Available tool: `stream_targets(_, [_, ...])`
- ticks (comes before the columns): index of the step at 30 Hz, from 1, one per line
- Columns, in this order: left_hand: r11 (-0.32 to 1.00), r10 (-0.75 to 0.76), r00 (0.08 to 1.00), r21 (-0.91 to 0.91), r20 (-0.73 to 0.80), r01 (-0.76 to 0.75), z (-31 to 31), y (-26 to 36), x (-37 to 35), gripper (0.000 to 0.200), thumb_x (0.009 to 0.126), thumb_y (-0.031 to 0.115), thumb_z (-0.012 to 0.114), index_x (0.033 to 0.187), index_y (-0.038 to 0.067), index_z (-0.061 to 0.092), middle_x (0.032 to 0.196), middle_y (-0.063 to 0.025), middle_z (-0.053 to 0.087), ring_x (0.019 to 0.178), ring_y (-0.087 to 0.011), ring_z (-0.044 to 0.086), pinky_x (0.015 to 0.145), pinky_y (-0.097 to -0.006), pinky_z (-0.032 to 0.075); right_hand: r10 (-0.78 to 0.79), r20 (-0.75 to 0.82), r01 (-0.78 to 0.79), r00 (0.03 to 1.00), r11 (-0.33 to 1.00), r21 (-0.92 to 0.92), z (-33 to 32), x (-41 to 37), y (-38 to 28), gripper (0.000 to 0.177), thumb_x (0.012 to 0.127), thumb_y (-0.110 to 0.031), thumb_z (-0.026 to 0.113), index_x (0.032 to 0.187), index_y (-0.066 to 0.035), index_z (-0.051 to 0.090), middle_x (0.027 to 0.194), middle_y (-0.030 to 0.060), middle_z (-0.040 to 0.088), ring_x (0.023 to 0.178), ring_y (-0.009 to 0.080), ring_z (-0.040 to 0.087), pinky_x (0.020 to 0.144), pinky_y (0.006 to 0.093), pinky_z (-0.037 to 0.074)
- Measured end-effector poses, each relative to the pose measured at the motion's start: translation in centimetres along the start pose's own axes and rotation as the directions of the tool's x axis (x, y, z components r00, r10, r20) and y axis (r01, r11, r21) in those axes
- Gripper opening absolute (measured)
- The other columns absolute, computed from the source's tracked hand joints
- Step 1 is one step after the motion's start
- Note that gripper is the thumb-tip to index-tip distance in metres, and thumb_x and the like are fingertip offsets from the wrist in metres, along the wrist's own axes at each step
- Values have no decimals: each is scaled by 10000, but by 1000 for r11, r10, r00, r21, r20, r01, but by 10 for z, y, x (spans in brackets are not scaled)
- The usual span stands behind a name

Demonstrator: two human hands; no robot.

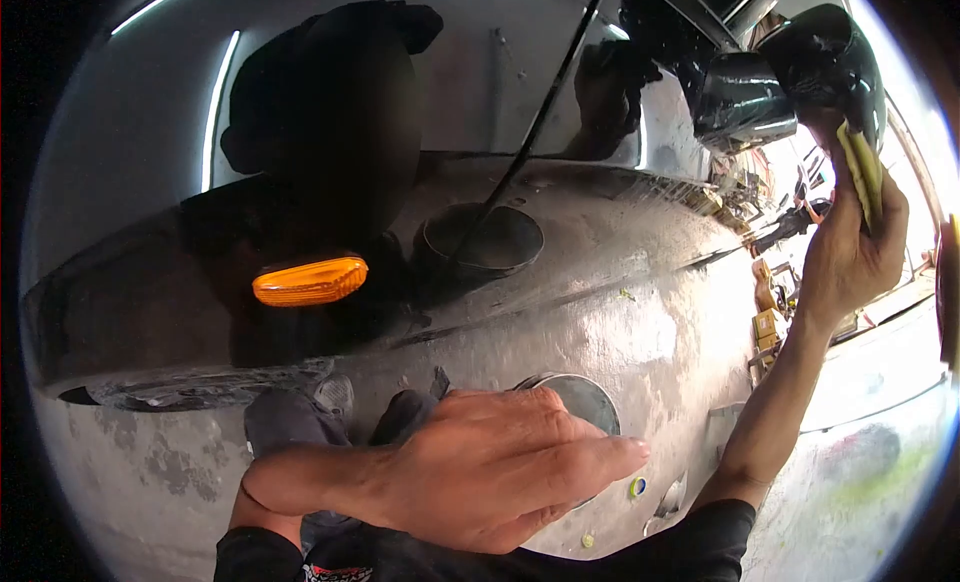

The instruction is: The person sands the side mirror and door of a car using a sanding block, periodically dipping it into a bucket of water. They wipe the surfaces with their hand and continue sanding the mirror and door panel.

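My right hand (860,242) is raised at the upper right and pinches a folded yellow sheet (862,177), possibly sandpaper or a pad. The sheet meets the edge of a glossy black side mirror (825,67) on the car. In the foreground, my left hand (510,467) hangs in front of the car's side, back of the hand up, fingers bent and pressed together. Its palm is hidden, so anything inside does not show. Beyond it stretches the shiny black body panel (140,272), carrying an orange side marker light (310,281).
A round bucket (590,400) stands on the worn concrete floor (690,342), partly behind my left hand. A small yellow-rimmed roll (637,488) lies nearby. Boxes (767,327) and clutter line the right side. The panel mirrors a capped person, lights and the bucket.
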State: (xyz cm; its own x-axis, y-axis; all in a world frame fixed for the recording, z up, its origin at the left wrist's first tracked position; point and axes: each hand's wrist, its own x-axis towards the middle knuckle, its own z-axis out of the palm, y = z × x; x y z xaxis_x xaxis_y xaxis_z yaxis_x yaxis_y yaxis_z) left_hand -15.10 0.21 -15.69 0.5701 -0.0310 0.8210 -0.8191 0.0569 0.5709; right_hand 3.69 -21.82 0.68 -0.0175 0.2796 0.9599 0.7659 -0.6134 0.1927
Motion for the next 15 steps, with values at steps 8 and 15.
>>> stream_targets(8, [999, -27, 999, 32, 47, 25, -6, -1, -3, 373, 804, -31, 779, 1173, 2, 739, 1014, -159, 768, 796, -231, 760, 654, -325, 620, -241, -31, 236, 970, 965, -118, 11, 13, 33, 331, 880, -126, 846, 1102, 9, 639, 1016, 114, 748, 886, 148, 725, 798, 260, 587])
stream_targets(15, [999, 38, 998, -22, -43, -39, -3, -8, -4, 305, 824, -32, 764, 1128, -20, 751, 936, -169, 765, 680, -233, 742, 556, -307, 596, -531, 88, 509, 843, 736, -447, 7, 20, 53, 421, 724, -195, 945, 1004, -94, 648, 981, 26, 708, 912, 197, 634, 856, 347, 396])
